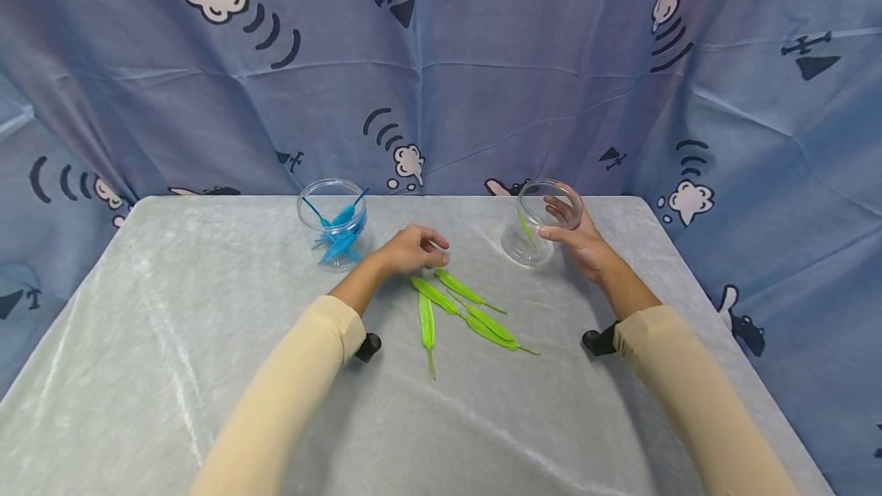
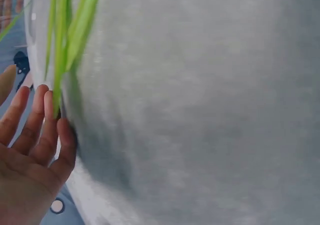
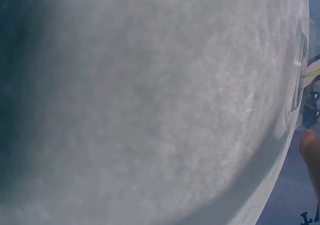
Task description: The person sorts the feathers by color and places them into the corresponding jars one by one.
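Nearest are a person's two arms in cream sleeves (image 1: 265,412), coming in over the bench (image 1: 172,404). A small black thing (image 1: 368,347) sits by each wrist. The bench top is pale grey and looks soft, like velvet, with shiny crease lines running across it. Dark shadows lie on it beside the arms.

Past the wrists, some bright green feathers (image 1: 427,324) lie loose near the middle of the bench, a few of them crossing. The left hand (image 1: 409,251) is just above their far ends. Its fingers are a bit bent, with a gap by the thumb, and they have hold of nothing. I can't tell if they touch a feather.

Over on the right, the right hand (image 1: 586,247) grips a clear round jar (image 1: 540,249), with its fingers and thumb bent around the side. One thin green feather (image 1: 526,230) is in that jar. On the left stands another clear jar (image 1: 303,213) with blue feathers (image 1: 342,234) inside, two stems poking up at the rim.

Behind the bench's straight back edge hangs a wrinkly blue curtain (image 1: 482,98), with white puffs, black curved lines and little black shapes. It goes round both sides too.
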Demonstrator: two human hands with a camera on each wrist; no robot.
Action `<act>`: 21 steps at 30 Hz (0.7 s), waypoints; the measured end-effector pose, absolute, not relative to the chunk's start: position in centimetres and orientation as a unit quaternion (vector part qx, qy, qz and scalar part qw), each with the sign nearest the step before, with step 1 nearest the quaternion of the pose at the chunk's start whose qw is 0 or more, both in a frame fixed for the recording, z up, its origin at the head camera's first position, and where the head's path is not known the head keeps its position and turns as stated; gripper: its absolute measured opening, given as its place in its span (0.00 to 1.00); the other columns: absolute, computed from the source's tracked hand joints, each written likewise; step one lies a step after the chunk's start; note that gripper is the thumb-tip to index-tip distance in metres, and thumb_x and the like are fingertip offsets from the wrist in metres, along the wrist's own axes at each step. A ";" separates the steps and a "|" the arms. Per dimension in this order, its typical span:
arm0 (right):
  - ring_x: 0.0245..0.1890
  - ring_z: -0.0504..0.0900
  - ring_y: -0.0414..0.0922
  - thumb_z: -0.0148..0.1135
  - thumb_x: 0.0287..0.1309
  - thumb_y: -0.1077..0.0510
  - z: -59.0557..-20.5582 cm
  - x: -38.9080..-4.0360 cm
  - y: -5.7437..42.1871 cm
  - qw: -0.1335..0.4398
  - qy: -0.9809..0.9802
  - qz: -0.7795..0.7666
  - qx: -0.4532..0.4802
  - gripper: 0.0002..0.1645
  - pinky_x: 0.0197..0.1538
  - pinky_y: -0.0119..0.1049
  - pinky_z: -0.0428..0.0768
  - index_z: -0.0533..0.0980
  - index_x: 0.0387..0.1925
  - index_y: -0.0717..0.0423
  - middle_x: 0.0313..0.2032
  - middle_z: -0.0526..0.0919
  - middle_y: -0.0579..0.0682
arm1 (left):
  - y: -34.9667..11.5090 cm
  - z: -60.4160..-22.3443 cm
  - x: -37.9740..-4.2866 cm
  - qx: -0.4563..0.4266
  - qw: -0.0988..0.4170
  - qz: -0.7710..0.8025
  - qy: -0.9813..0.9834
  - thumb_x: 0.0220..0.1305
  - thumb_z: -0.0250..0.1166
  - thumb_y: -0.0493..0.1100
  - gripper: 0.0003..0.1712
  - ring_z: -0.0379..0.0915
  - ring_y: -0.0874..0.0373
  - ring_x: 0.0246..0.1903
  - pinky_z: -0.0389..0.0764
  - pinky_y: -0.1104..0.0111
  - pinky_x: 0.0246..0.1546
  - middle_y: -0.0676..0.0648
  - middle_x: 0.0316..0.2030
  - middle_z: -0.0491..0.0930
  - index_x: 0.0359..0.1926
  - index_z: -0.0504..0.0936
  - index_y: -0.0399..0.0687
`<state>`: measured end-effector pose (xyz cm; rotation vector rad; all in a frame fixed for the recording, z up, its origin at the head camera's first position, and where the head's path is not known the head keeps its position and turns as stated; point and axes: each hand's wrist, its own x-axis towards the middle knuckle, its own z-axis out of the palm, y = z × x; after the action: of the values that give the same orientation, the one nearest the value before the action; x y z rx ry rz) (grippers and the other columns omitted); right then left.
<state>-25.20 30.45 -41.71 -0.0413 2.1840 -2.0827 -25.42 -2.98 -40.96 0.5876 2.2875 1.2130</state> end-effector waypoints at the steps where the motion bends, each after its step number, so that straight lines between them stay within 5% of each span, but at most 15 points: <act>1: 0.77 0.44 0.51 0.62 0.59 0.73 -41.7 -25.2 30.5 0.062 0.720 -0.691 -0.015 0.56 0.75 0.56 0.45 0.47 0.76 0.33 0.77 0.48 0.55 | -3.0 -41.2 -25.4 0.219 0.240 0.442 0.836 0.68 0.65 0.40 0.19 0.77 0.55 0.40 0.76 0.70 0.40 0.42 0.43 0.83 0.57 0.80 0.35; 21: 0.77 0.44 0.51 0.61 0.59 0.74 -41.8 -25.3 30.5 0.058 0.725 -0.686 -0.023 0.56 0.75 0.55 0.46 0.46 0.77 0.34 0.77 0.48 0.57 | -2.8 -42.4 -24.4 0.246 0.219 0.419 0.846 0.61 0.67 0.30 0.16 0.73 0.62 0.30 0.73 0.73 0.36 0.48 0.30 0.82 0.52 0.83 0.36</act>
<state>-25.25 30.47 -41.81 -0.0682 2.1965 -2.0802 -24.35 -2.76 -42.38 0.6809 2.3410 1.1586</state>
